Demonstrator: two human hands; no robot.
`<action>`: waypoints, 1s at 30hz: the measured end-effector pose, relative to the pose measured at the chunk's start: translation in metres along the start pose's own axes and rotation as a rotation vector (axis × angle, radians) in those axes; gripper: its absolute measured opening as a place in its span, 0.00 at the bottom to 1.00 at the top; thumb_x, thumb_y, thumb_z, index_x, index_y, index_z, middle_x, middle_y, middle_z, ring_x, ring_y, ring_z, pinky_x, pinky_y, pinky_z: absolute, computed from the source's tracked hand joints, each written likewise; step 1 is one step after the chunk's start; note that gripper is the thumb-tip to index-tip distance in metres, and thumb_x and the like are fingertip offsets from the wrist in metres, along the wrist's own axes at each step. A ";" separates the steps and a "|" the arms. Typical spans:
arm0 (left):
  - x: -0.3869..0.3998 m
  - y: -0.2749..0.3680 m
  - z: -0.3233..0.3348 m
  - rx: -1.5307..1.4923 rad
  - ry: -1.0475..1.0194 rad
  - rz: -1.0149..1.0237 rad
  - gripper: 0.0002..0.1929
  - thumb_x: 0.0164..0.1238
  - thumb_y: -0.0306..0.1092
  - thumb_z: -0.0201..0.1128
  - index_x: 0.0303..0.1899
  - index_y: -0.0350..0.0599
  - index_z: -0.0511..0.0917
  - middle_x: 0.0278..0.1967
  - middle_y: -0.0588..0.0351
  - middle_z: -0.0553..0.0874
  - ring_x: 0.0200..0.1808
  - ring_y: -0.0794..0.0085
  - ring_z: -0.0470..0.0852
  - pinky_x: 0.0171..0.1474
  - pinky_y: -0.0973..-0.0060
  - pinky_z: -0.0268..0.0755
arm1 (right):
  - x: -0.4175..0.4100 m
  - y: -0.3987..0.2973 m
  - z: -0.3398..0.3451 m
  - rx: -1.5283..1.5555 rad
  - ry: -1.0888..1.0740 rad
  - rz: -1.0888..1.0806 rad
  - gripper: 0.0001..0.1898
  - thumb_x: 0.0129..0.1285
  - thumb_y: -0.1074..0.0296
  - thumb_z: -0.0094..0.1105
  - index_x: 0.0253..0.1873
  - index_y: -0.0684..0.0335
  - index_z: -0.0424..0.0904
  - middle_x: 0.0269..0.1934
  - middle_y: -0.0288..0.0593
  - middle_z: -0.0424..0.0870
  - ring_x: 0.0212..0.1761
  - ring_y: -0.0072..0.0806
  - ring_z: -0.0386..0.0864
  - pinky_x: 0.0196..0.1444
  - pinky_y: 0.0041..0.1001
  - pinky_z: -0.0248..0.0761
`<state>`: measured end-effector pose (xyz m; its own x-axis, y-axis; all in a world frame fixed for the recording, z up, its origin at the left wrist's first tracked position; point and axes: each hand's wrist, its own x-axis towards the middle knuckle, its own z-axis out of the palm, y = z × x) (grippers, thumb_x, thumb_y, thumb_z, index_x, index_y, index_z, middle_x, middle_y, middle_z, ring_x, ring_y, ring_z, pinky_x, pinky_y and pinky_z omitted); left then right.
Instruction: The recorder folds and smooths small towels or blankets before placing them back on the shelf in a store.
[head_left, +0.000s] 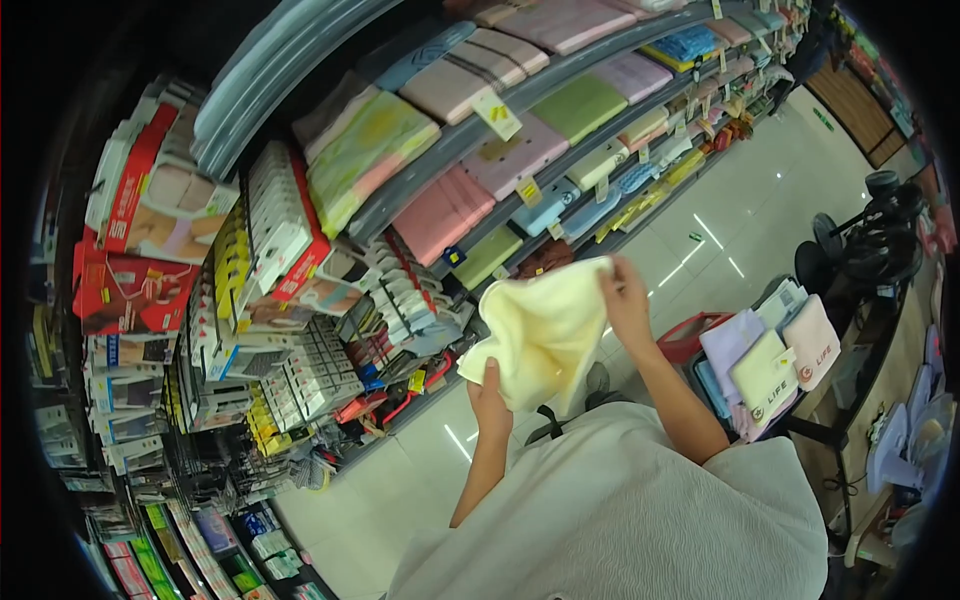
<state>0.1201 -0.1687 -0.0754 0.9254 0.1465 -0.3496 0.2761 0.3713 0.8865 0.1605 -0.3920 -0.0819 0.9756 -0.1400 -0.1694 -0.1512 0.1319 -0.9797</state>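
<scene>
A pale yellow towel (544, 322) hangs in the air before me, stretched between both hands and sagging in the middle. My left hand (491, 397) pinches its lower left edge, thumb on top. At the upper right corner, my right hand (624, 296) grips the cloth, slightly blurred. To the right of my right forearm lies a pile of folded towels: a cream one (763, 371) and a pink one (811, 341), both printed with writing, and a lilac one (731, 337). A red basket (690, 334) is partly hidden behind that forearm.
Grey shelves (480, 127) of folded towels run along the far side. Hanging boxed packs (277, 262) crowd the left. Tiled floor (390, 480) lies beneath. At right stand black fans (881, 240) and a wooden-topped counter (885, 390).
</scene>
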 end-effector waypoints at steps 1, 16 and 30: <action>0.005 0.002 0.008 -0.051 0.042 -0.031 0.16 0.71 0.35 0.53 0.53 0.36 0.71 0.48 0.55 0.79 0.47 0.75 0.77 0.50 0.76 0.69 | 0.005 -0.013 -0.001 -0.300 0.350 -0.288 0.11 0.62 0.71 0.57 0.49 0.64 0.75 0.37 0.35 0.78 0.39 0.18 0.75 0.39 0.21 0.69; -0.011 -0.009 0.025 0.481 -0.400 0.219 0.21 0.61 0.24 0.58 0.57 0.37 0.66 0.47 0.52 0.79 0.47 0.72 0.78 0.48 0.78 0.69 | -0.051 -0.023 0.051 -0.437 -0.245 -0.336 0.11 0.57 0.66 0.59 0.43 0.64 0.76 0.36 0.46 0.76 0.38 0.40 0.76 0.39 0.32 0.69; -0.060 -0.005 -0.187 0.139 0.283 0.133 0.16 0.73 0.43 0.50 0.48 0.39 0.74 0.41 0.59 0.80 0.42 0.79 0.77 0.46 0.80 0.69 | -0.052 0.027 0.070 0.060 0.147 -0.057 0.15 0.69 0.62 0.50 0.53 0.66 0.73 0.43 0.37 0.77 0.45 0.20 0.71 0.51 0.21 0.64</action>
<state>0.0151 -0.0077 -0.1153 0.8522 0.4415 -0.2809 0.2085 0.2058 0.9561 0.1163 -0.3124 -0.0922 0.9477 -0.2904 -0.1324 -0.0825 0.1779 -0.9806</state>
